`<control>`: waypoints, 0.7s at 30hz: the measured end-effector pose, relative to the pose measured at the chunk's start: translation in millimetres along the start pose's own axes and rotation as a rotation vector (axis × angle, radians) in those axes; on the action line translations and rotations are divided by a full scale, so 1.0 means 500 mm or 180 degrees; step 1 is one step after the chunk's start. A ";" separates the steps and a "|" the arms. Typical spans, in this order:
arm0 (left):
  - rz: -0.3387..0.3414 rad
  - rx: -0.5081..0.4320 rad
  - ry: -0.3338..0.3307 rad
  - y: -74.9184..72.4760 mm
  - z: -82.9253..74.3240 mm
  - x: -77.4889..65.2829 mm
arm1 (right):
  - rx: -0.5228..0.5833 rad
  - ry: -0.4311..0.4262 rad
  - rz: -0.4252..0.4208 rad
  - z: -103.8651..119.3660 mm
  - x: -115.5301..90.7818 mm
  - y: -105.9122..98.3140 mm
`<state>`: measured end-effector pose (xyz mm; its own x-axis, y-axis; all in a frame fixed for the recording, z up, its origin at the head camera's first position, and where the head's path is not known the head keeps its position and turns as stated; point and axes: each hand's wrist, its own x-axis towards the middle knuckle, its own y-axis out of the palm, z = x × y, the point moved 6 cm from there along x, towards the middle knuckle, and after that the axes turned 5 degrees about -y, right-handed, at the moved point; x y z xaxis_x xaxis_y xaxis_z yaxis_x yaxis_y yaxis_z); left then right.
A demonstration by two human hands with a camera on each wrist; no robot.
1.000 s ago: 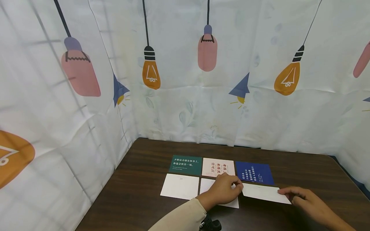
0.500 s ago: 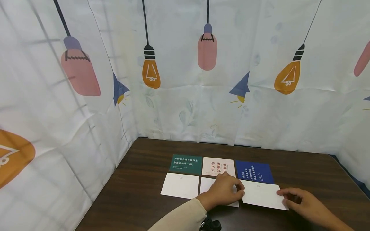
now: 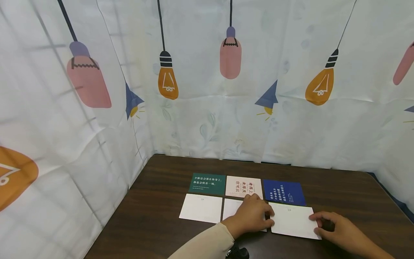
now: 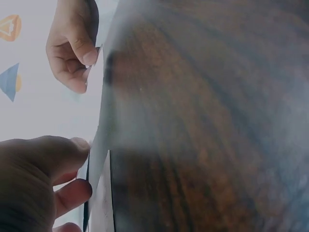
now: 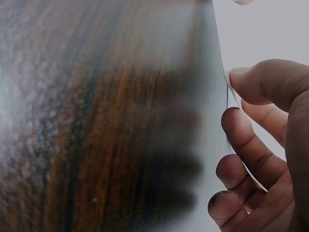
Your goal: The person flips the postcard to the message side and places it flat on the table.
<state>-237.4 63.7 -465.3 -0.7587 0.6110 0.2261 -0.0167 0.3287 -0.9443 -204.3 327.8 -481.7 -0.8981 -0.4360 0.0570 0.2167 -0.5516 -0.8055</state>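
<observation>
White rectangular paper card (image 3: 292, 219) | pinched by left hand (image 3: 249, 215) at 9 o'clock, right hand (image 3: 337, 229) at 3 | wood-grained brown tabletop (image 3: 155, 201) beneath

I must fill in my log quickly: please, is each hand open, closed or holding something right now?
Left hand: closed, holding the rightmost white card by its left edge.
Right hand: closed, holding its right edge.

We face a dark wood-grain desk (image 3: 152, 201); beyond its far edge hangs white cloth (image 3: 194, 122) printed with pink, orange and blue lamps (image 3: 230, 59). Past the left edge, we see faint grey lines (image 3: 48, 36) crossing it.
</observation>
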 end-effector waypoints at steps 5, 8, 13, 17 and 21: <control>0.0075 0.0060 -0.0050 0.002 -0.003 0.000 | -0.0135 0.0069 0.0042 -0.003 0.002 0.001; 0.0081 0.0087 -0.0078 0.002 -0.004 0.001 | -0.0177 0.0068 0.0057 -0.006 0.003 0.003; 0.0083 0.0098 -0.0097 -0.001 -0.007 -0.002 | -0.0207 0.0012 0.0063 -0.008 0.004 0.006; 0.0066 0.0127 -0.0085 -0.003 -0.008 -0.002 | -0.0238 -0.0020 0.0063 -0.008 0.006 0.006; 0.0021 0.0170 -0.0069 0.002 -0.006 -0.001 | -0.0282 -0.0069 0.0061 -0.007 0.008 0.006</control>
<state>-234.9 66.0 -465.8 -0.7727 0.5972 0.2151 -0.0459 0.2855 -0.9573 -208.4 326.9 -485.9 -0.8855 -0.4617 0.0529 0.1982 -0.4783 -0.8555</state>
